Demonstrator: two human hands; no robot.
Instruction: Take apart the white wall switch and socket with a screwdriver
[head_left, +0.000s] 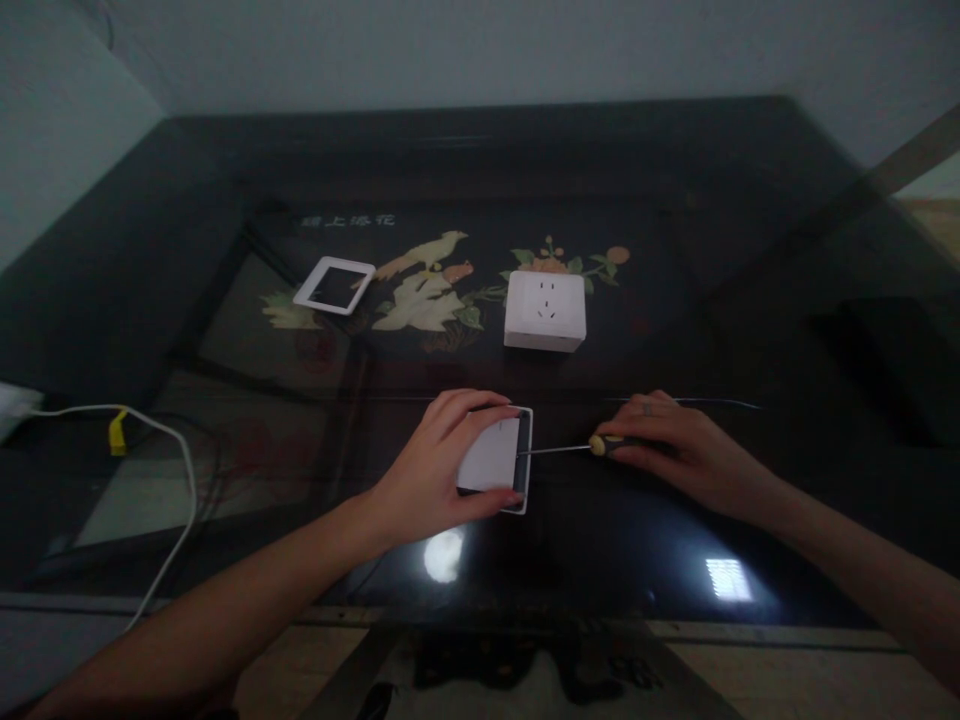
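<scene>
My left hand [450, 455] is wrapped over a white square switch or socket plate [491, 455], its thumb and fingers gripping opposite edges. Part of the plate is hidden under the hand. In my right hand [664, 435] is a screwdriver [559, 449] with a yellow and dark handle. Its thin shaft points left, and the tip meets the plate's right side, by a dark gap inside the rim. Beyond the hands stands a white wall socket [546, 310] on a box. A loose white square frame [335, 285] lies farther left.
The dark glossy tabletop [675, 330] carries a bird and flower picture and bright reflections. A white cable [187, 470] with a yellow tag [118, 433] runs along the left side to a white block [13, 408].
</scene>
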